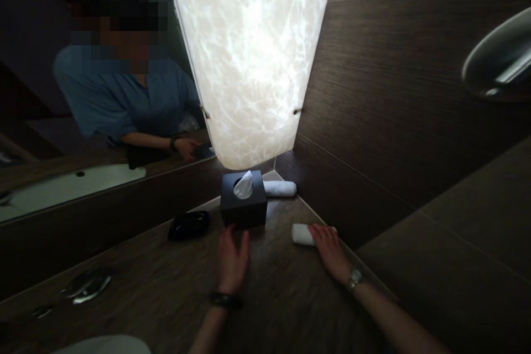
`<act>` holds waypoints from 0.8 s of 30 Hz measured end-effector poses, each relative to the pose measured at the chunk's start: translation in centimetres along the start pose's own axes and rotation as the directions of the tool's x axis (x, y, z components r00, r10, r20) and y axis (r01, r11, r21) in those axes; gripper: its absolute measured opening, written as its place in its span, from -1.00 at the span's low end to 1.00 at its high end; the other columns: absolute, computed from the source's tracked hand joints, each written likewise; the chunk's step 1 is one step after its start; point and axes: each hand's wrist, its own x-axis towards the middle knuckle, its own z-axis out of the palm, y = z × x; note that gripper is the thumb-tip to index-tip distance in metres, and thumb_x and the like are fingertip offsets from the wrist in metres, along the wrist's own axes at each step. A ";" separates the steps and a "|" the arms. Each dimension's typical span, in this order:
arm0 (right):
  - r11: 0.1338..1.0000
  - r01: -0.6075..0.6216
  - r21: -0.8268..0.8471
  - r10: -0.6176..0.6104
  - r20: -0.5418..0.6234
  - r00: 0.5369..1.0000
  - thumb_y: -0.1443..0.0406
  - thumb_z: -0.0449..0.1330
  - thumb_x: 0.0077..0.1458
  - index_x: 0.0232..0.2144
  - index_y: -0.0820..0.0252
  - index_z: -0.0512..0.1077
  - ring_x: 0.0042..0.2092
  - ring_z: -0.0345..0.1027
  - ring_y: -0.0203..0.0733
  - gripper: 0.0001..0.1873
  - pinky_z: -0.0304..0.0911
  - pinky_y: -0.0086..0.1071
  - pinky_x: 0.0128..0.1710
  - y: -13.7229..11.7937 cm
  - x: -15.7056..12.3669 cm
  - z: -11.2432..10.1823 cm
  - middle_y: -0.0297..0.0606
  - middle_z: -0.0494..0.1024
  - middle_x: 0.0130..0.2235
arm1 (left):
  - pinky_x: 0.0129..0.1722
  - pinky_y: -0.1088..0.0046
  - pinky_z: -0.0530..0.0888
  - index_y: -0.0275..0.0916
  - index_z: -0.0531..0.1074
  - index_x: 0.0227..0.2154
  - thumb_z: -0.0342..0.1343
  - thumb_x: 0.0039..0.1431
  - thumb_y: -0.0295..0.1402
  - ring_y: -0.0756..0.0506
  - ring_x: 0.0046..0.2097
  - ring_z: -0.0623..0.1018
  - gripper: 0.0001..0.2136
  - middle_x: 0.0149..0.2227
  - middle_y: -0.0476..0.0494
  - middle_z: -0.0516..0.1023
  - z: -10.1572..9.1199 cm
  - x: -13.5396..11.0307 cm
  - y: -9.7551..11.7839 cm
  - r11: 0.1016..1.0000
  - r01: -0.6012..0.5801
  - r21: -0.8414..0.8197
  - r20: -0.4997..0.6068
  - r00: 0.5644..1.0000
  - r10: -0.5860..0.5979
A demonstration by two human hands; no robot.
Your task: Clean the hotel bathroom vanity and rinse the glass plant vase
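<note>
My left hand (233, 260) is just in front of the dark tissue box (244, 213), thumb and fingers apart and nothing between them. Whether the fingertips touch the box is hard to tell. A white tissue (244, 186) sticks up out of the box top. On the right, my right hand (329, 246) lies over one end of a small rolled white towel (302, 234), fingers curved around it. Behind the box, against the corner, a second rolled white towel (282, 188) is partly hidden. To the left of the box is a black dish (188, 225).
A brown stone counter (274, 298) meets dark tiled walls. Above the box hangs a bright wall lamp (257, 66). Left are a mirror (182, 38) with a person's reflection, a chrome tap (88, 283) and a white basin rim (108, 345). A shiny rounded fixture (504, 61) juts in at upper right.
</note>
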 end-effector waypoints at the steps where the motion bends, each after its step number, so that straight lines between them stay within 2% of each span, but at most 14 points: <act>1: 0.999 -0.035 -0.002 0.035 -0.009 0.999 0.62 -0.13 0.18 0.22 0.24 0.30 0.15 0.25 0.04 -0.37 0.14 0.07 0.22 0.5 0.9 0.3 0.01 0.44 0.14 | 0.21 0.06 0.33 -0.49 0.30 0.12 -0.04 0.23 -0.03 -0.32 0.15 0.40 -0.39 0.10 -0.50 0.41 -1.4 1.2 -0.1 0.995 0.044 -0.086 -0.116 0.992 -0.053; 2: 0.998 -0.061 0.007 0.061 -0.013 0.998 0.61 -0.13 0.19 0.22 0.24 0.31 0.15 0.25 0.05 -0.39 0.14 0.08 0.21 0.5 2.2 0.4 0.03 0.43 0.15 | 0.22 0.05 0.32 -0.47 0.27 0.14 0.01 0.18 0.01 -0.33 0.17 0.39 -0.35 0.12 -0.49 0.39 -2.5 2.7 0.1 0.983 0.078 -0.168 -0.187 0.976 -0.109; 3: 0.997 -0.077 0.026 0.077 -0.009 0.997 0.59 -0.13 0.20 0.22 0.24 0.30 0.15 0.24 0.06 -0.40 0.14 0.09 0.21 0.1 3.7 0.6 0.04 0.42 0.16 | 0.22 0.06 0.32 -0.44 0.24 0.17 0.06 0.15 0.01 -0.32 0.17 0.40 -0.32 0.15 -0.47 0.38 -3.3 4.4 0.5 0.965 0.113 -0.237 -0.206 0.965 -0.163; 6: 0.992 -0.057 0.112 0.054 0.027 0.998 0.56 -0.11 0.23 0.24 0.21 0.28 0.16 0.21 0.04 -0.42 0.14 0.08 0.22 -2.9 8.9 0.9 0.05 0.39 0.18 | 0.25 0.13 0.30 -0.41 0.22 0.24 0.16 0.15 -0.10 -0.30 0.22 0.40 -0.32 0.22 -0.46 0.37 -4.1 9.2 2.2 0.912 0.237 -0.334 -0.080 0.957 -0.277; 9: 0.982 0.019 0.186 -0.028 0.042 0.999 0.52 -0.06 0.27 0.24 0.14 0.28 0.20 0.18 -0.01 -0.45 0.11 0.01 0.25 -5.2 12.7 1.1 -0.02 0.37 0.20 | 0.28 0.18 0.28 -0.37 0.33 0.21 0.20 0.17 -0.19 -0.28 0.24 0.40 -0.41 0.21 -0.40 0.42 -4.0 12.0 2.9 0.879 0.291 -0.377 0.056 0.955 -0.292; 12: 0.974 0.061 0.216 -0.078 0.070 0.995 0.48 0.00 0.28 0.25 0.10 0.27 0.23 0.16 -0.01 -0.47 0.09 -0.05 0.26 -5.2 14.0 1.0 -0.08 0.35 0.22 | 0.26 0.18 0.32 -0.28 0.36 0.20 0.25 0.14 -0.21 -0.26 0.22 0.43 -0.43 0.20 -0.30 0.46 -4.1 12.6 2.1 0.832 0.316 -0.457 0.120 0.948 -0.294; 16: 0.941 0.117 0.318 -0.144 0.064 0.987 0.34 0.26 0.15 0.26 0.15 0.25 0.30 0.06 0.07 -0.36 -0.01 -0.02 0.33 -4.2 15.1 -0.1 -0.05 0.24 0.30 | 0.28 0.17 0.30 -0.34 0.38 0.18 0.21 0.18 -0.24 -0.26 0.23 0.43 -0.47 0.17 -0.34 0.48 -4.0 12.0 1.0 0.847 0.289 -0.445 0.064 0.954 -0.292; 19: 0.925 0.052 0.375 -0.075 0.048 0.996 0.28 0.33 0.10 0.21 0.15 0.33 0.29 0.08 0.06 -0.38 -0.03 -0.04 0.33 -3.7 18.7 -1.2 -0.06 0.27 0.29 | 0.28 0.16 0.29 -0.36 0.38 0.18 0.21 0.19 -0.24 -0.27 0.23 0.43 -0.47 0.17 -0.38 0.48 -3.5 11.6 0.9 0.856 0.273 -0.440 0.035 0.957 -0.287; 22: 0.918 -0.020 0.396 -0.060 0.190 0.980 0.38 0.29 0.10 0.14 0.16 0.42 0.19 0.23 0.03 -0.48 0.13 -0.11 0.22 -3.1 23.5 -1.7 -0.07 0.43 0.18 | 0.28 0.17 0.28 -0.38 0.36 0.19 0.20 0.21 -0.26 -0.28 0.23 0.42 -0.48 0.17 -0.40 0.47 -3.3 11.4 1.3 0.866 0.276 -0.417 0.034 0.957 -0.289; 24: 0.906 -0.048 0.420 -0.084 0.288 0.954 0.42 0.21 0.15 -0.02 0.19 0.55 0.03 0.40 -0.04 -0.67 0.27 -0.22 0.06 -2.3 25.8 -1.4 -0.10 0.58 0.00 | 0.29 0.17 0.27 -0.41 0.35 0.20 0.19 0.22 -0.29 -0.28 0.24 0.42 -0.48 0.18 -0.43 0.46 -3.4 11.3 1.5 0.870 0.291 -0.399 0.040 0.953 -0.300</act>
